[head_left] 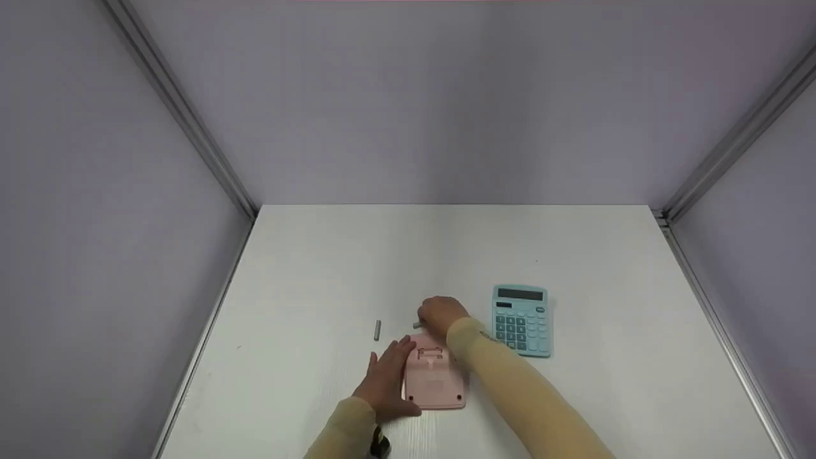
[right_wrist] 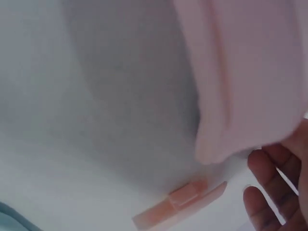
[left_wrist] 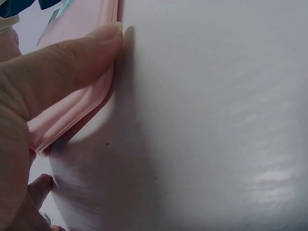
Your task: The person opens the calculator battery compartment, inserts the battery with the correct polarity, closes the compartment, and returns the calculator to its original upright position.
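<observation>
A pink calculator [head_left: 435, 386] lies face down on the table, its battery compartment [head_left: 429, 352] uncovered near the top edge. My left hand [head_left: 384, 380] holds it from the left side, fingers along the upper left edge and thumb [left_wrist: 82, 60] against the bottom edge. Beyond the top edge, my right hand [head_left: 442, 314] has its fingers curled down and pinches a small grey battery [head_left: 417, 325], whose end sticks out to the left; the rest is hidden by the fingers. In the right wrist view, the curled fingers [right_wrist: 267, 178] show behind the calculator's corner.
Another battery [head_left: 377, 330] lies left of the pink calculator. A blue calculator [head_left: 535, 325] lies face up to the right, partly behind the right sleeve. In the right wrist view, a small pink cover [right_wrist: 178, 204] is on the table. Walls [head_left: 408, 108] enclose the white table [head_left: 306, 268].
</observation>
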A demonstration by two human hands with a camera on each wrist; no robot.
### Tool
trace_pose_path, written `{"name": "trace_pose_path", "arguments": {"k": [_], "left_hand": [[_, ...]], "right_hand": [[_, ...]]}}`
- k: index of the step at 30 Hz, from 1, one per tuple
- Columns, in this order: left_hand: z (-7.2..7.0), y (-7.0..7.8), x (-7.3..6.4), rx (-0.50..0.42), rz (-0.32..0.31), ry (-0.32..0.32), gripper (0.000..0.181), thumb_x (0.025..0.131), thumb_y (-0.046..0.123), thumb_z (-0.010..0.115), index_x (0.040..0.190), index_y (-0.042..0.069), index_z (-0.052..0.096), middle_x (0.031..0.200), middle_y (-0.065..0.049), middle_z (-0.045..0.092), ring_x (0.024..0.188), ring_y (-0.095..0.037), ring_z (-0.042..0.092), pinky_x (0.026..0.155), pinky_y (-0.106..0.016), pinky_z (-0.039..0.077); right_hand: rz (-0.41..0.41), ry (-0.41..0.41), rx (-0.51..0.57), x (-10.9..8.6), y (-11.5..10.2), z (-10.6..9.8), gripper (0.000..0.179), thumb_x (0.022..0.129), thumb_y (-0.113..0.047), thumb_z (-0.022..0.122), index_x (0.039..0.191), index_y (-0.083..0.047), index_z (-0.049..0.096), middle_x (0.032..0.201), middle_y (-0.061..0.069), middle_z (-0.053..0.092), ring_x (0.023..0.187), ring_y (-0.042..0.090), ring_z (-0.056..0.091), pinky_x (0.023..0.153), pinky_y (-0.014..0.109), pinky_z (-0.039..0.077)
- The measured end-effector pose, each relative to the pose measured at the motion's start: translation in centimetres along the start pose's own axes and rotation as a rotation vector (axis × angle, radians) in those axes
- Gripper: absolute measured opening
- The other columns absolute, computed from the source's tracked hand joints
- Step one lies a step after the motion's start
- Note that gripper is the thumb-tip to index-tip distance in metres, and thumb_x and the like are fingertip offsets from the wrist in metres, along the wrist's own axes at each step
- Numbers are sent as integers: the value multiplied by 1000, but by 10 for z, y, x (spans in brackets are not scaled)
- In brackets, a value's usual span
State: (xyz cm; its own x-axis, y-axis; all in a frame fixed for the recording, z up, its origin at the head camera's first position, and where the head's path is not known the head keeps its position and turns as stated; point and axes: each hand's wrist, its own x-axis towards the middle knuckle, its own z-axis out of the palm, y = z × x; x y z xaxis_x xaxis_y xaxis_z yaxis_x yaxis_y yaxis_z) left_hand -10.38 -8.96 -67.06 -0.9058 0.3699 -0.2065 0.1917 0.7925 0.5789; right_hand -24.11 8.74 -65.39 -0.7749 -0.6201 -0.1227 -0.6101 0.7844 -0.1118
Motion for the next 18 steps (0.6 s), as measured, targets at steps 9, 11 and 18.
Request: {"name": "trace_pose_path", "arguments": {"k": [9, 11, 18], "left_hand": [[0, 2, 0, 6, 6, 0, 129, 53, 50, 91, 155, 28, 14, 161, 12, 7, 147, -20, 10, 114, -59, 5], [0, 3, -1, 12, -1, 0, 129, 53, 50, 91, 155, 28, 14, 161, 12, 7, 147, -20, 9, 114, -58, 4], [-1, 3, -2, -5, -15, -1, 129, 53, 48, 91, 155, 29, 14, 161, 12, 8, 147, -21, 9, 115, -58, 3]], "right_hand": [[21, -13, -60, -2, 2, 5, 19, 85, -11, 73, 104, -16, 72, 90, 1, 69, 85, 17, 66, 81, 29, 55], [30, -22, -60, -4, 1, 3, 20, 86, -12, 72, 106, -16, 71, 92, 1, 68, 87, 17, 66, 82, 29, 55], [-10, 30, -49, -11, 2, -4, 31, 89, -12, 68, 120, -15, 62, 107, 2, 65, 100, 18, 63, 88, 31, 53]]}}
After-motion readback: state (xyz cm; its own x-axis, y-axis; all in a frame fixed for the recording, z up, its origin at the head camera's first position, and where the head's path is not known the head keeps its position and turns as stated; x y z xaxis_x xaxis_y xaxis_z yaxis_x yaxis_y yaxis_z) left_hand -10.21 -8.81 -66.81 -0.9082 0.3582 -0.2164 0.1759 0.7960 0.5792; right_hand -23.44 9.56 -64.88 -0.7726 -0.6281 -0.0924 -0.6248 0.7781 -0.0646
